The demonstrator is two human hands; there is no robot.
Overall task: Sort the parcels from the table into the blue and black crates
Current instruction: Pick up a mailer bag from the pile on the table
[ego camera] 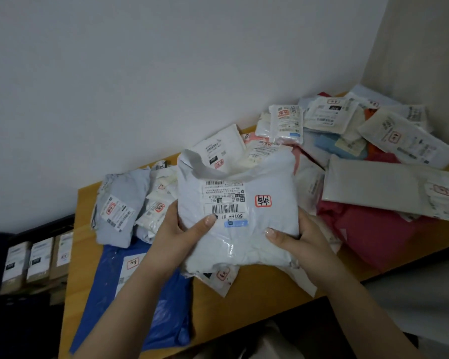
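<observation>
A pale grey-white soft parcel [246, 229] with a barcode label and a red stamp is held up over the wooden table [257, 288]. My left hand [184, 234] grips its left edge, thumb across the label. My right hand [301, 242] grips its right edge, thumb on the front. Several more parcels lie on the table: a blue bag [163, 314] under my left arm, a grey one [119, 206] at the left, a red one [381, 234] at the right, a white flat one [389, 187] above it. A dark crate [36, 255] stands at the far left.
A heap of white labelled parcels [335, 125] fills the table's far right corner against the wall. The dark crate at the left, below table level, holds upright brown boxes [39, 260]. A small white parcel [218, 278] lies under the held one.
</observation>
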